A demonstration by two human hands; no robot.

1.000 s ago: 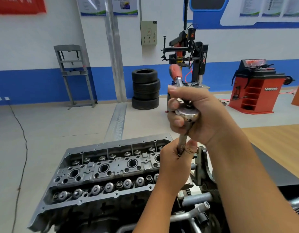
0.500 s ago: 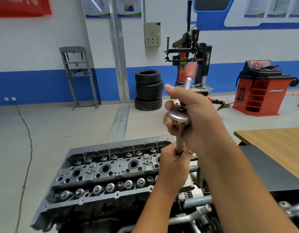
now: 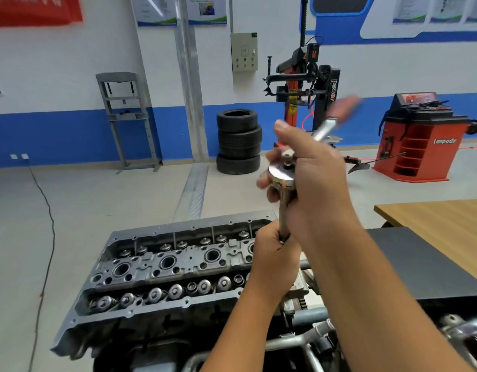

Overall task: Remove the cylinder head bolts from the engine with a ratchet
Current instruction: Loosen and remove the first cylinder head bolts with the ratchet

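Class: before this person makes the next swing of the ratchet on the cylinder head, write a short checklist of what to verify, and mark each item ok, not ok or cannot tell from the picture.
1. Right hand grips the ratchet at its head: ok.
2. Left hand holds the extension bar low down, steadying it: ok.
3. Socket seated on a bolt: cannot tell, the left hand hides it.
4. Extension roughly upright over the cylinder head: ok.
5. Handle swing clear of things nearby: ok; the wooden table stands apart.
6. Ratchet direction set to loosen: cannot tell.
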